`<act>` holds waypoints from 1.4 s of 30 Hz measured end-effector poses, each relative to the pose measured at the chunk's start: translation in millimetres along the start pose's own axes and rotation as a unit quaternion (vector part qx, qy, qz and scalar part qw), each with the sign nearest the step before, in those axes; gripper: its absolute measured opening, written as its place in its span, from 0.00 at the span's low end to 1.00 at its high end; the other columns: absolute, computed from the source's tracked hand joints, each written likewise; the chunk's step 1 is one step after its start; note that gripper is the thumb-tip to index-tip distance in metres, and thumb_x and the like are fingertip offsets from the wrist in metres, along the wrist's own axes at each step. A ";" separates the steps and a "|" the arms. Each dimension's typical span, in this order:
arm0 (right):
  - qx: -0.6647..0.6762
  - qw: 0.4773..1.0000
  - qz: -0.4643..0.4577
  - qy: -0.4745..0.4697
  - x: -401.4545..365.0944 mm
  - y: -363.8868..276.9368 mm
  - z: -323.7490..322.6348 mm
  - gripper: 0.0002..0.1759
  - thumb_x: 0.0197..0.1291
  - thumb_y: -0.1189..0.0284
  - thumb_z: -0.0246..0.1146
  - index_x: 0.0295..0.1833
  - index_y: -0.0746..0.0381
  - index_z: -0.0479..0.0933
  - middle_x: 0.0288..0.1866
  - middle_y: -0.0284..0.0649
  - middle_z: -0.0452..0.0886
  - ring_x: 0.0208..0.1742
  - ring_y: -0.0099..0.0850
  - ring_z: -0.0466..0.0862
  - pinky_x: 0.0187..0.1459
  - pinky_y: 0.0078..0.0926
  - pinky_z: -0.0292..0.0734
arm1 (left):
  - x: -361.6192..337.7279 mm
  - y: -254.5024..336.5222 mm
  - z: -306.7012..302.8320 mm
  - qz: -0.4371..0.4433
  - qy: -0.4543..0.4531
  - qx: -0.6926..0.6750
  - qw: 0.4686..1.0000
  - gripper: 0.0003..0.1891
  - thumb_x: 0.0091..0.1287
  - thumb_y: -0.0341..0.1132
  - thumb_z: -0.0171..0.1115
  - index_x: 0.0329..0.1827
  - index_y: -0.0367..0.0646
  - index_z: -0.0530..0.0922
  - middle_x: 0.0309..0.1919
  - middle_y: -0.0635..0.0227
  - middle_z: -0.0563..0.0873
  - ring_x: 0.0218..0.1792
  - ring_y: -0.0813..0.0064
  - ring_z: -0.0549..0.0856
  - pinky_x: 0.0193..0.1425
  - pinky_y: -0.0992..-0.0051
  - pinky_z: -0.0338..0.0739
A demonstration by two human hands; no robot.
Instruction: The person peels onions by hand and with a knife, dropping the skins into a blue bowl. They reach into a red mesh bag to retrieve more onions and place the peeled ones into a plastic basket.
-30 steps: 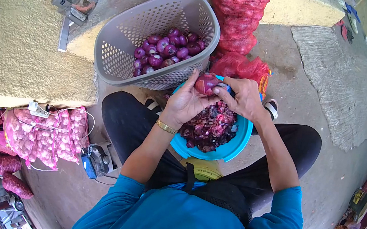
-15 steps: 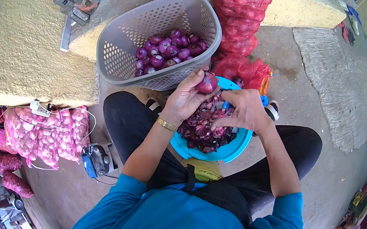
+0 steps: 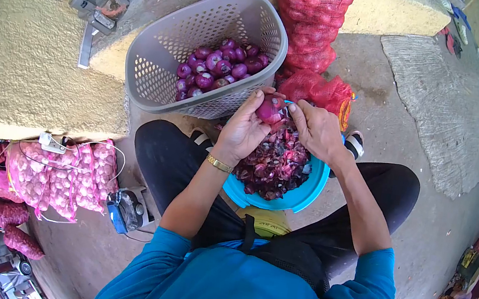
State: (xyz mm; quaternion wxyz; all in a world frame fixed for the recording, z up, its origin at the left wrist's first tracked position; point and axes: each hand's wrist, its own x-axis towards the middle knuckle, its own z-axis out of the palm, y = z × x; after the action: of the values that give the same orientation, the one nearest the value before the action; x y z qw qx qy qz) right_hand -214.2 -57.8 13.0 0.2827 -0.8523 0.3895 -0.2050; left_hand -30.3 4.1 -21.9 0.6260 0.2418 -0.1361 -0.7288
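Purple onions (image 3: 222,68) in grey basket (image 3: 175,22), skins (image 3: 274,167) in blue tub (image 3: 310,192). Glossy reddish-purple onion (image 3: 269,110) in curled left hand (image 3: 244,133); right hand (image 3: 323,136) nearly closed, contents unclear.

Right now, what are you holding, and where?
The left hand holds an onion by the side facing its palm; whether the right hand does, can't tell.
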 end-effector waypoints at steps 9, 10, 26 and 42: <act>0.020 0.999 -0.023 0.018 -0.2 0.7 4.5 0.19 0.74 0.58 0.52 0.37 0.61 0.77 0.24 0.53 0.79 0.30 0.56 0.81 0.31 0.52 0.73 | -0.1 0.1 2.6 -0.016 0.023 0.028 0.999 0.15 0.80 0.46 0.48 0.58 0.49 0.75 0.53 0.68 0.82 0.52 0.76 0.79 0.58 0.67 0.76; 0.020 0.999 -0.023 0.017 0.0 1.1 5.0 0.19 0.74 0.58 0.52 0.37 0.61 0.77 0.24 0.53 0.79 0.30 0.56 0.81 0.31 0.52 0.73 | -0.2 -0.4 3.1 -0.018 0.030 0.022 0.999 0.15 0.80 0.46 0.48 0.58 0.48 0.75 0.52 0.68 0.82 0.51 0.76 0.80 0.58 0.67 0.75; 0.028 0.995 -0.097 0.009 -0.6 -0.2 2.6 0.21 0.62 0.49 0.66 0.34 0.58 0.83 0.20 0.46 0.80 0.25 0.48 0.83 0.28 0.43 0.76 | -0.5 6.5 -11.2 -0.077 0.001 0.031 0.997 0.23 0.76 0.51 0.54 0.58 0.38 0.75 0.51 0.55 0.82 0.53 0.64 0.84 0.58 0.62 0.83; -0.023 0.976 -0.162 -0.142 -17.9 1.8 -7.9 0.23 0.50 0.51 0.73 0.35 0.60 0.78 0.23 0.44 0.78 0.30 0.50 0.81 0.30 0.44 0.71 | 3.6 10.2 -4.0 -0.005 0.067 -0.078 0.995 0.16 0.75 0.39 0.59 0.55 0.35 0.73 0.51 0.55 0.80 0.58 0.55 0.81 0.68 0.53 0.79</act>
State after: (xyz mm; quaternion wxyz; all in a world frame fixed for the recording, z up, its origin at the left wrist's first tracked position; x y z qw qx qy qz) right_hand -230.7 -47.4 15.6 0.2790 -0.9306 0.2067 -0.1156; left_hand -19.9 -0.8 -20.8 0.6472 0.2408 -0.0356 -0.7225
